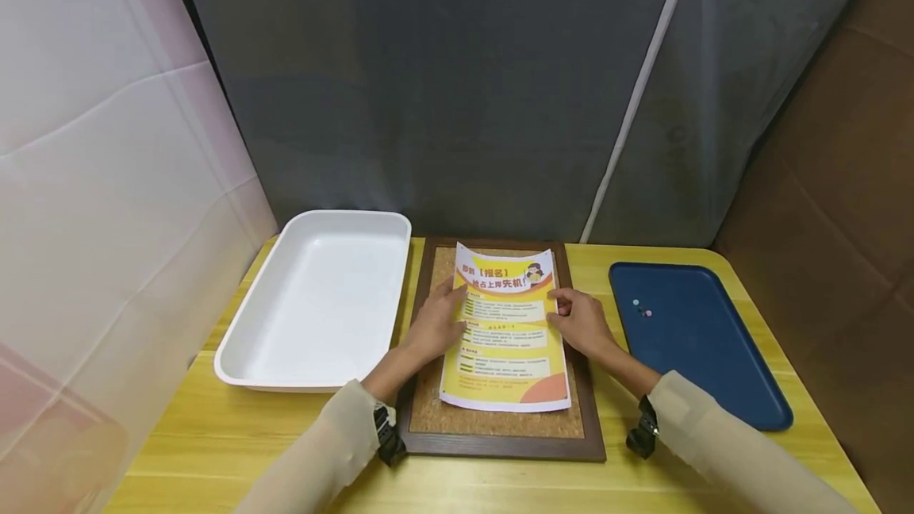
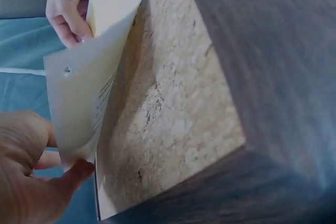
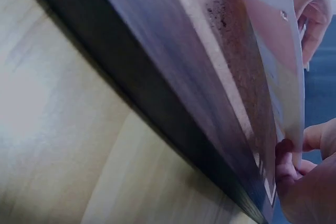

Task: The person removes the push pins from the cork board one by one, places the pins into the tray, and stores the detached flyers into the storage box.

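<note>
A yellow-and-white printed poster (image 1: 505, 346) is held over a cork board (image 1: 500, 423) with a dark brown wooden frame. My left hand (image 1: 435, 320) pinches the poster's left edge, thumb on one side and fingers on the other. Opposite it, my right hand (image 1: 581, 324) pinches the right edge at about the same height. In the left wrist view the sheet (image 2: 79, 93) bows and stands away from the cork (image 2: 168, 114). A small hole shows near its corner. The right wrist view has the thumb and fingers of the right hand (image 3: 307, 182) at the paper's edge.
A deep white tray (image 1: 314, 379) stands left of the board. To the right lies a shallow dark blue tray (image 1: 700, 347) with several small pushpins (image 1: 642, 308) on it. The yellow wooden table (image 1: 236, 450) ends at a dark grey curtain (image 1: 443, 86) behind.
</note>
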Tool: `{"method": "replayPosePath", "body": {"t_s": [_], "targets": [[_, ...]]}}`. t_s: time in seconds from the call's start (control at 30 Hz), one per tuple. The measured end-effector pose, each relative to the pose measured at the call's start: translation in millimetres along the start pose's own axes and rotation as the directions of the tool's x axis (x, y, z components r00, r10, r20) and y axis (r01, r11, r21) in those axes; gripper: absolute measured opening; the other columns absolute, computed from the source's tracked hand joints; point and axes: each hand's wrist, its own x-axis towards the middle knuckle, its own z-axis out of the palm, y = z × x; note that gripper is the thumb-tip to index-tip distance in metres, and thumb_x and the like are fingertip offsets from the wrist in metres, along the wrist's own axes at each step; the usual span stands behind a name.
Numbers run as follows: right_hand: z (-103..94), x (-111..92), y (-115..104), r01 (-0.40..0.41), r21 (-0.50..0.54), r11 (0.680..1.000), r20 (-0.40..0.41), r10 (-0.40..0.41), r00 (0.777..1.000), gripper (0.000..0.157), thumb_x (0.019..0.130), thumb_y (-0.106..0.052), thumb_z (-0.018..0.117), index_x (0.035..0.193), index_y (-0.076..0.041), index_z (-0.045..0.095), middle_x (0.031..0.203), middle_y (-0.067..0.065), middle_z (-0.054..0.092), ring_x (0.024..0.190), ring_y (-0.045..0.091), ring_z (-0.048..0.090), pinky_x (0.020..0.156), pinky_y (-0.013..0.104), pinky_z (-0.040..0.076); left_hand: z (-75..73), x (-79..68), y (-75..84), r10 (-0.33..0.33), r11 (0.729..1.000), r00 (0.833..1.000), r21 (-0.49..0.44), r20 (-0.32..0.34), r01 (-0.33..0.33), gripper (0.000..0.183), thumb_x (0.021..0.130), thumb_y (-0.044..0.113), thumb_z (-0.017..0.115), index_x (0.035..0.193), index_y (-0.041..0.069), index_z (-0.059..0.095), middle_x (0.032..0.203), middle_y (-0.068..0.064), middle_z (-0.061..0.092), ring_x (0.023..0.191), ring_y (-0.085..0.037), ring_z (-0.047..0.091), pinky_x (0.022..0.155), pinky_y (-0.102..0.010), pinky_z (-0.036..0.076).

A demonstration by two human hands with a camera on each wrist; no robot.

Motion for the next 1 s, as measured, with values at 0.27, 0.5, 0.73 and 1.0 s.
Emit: {"method": "replayPosePath", "body": {"t_s": [0.27,0.5,0.73,1.0], "targets": [[-2.7,4,-7,-0.012,0.035,0.999,-0.009,0.012,1.0,0.037,0.09,-0.003,0.077,0.126,0.004,0.073,0.09,0.011,0.068,0.077,0.021,0.058,0.063,0.03,0.044,-4.8,4.7,2.5,-0.005,1.0,1.0,-0.008,-0.006,0.005,0.055,0.088,-0.014,0.07,0.142,-0.009,0.062,0.132,-0.027,0.069,0.093,-0.029,0.075,0.067,-0.031,0.06],[-3.9,8,-17,-0.01,0.069,0.998,-0.007,0.01,1.0,0.037,0.091,-0.005,0.077,0.127,0.003,0.072,0.084,0.01,0.067,0.068,0.018,0.055,0.051,0.025,0.038,-19.6,8.1,2.2,0.005,1.0,1.0,0.003,0.024,-0.005,0.053,0.091,-0.009,0.07,0.143,-0.008,0.061,0.137,-0.025,0.068,0.111,-0.028,0.071,0.079,-0.034,0.057],[-5.0,14,-38,0.001,0.119,0.993,0.006,-0.002,1.0,0.038,0.091,-0.007,0.077,0.128,0.003,0.072,0.09,0.014,0.074,0.075,0.02,0.064,0.054,0.027,0.043,-43.7,7.4,2.8,-0.016,1.0,0.999,0.014,0.039,0.015,0.054,0.094,-0.006,0.069,0.146,-0.007,0.059,0.135,-0.025,0.069,0.082,-0.024,0.069,0.058,-0.026,0.049],[1.2,26,-70,0.083,0.145,0.986,0.025,-0.088,0.996,0.038,0.094,-0.007,0.077,0.131,0.003,0.071,0.096,0.016,0.077,0.074,0.021,0.069,0.054,0.026,0.041,-79.6,5.5,-4.9,0.004,0.994,1.0,0.113,0.018,-0.006,0.052,0.095,-0.003,0.071,0.145,-0.01,0.058,0.141,-0.029,0.064,0.113,-0.034,0.071,0.083,-0.042,0.061]]}}
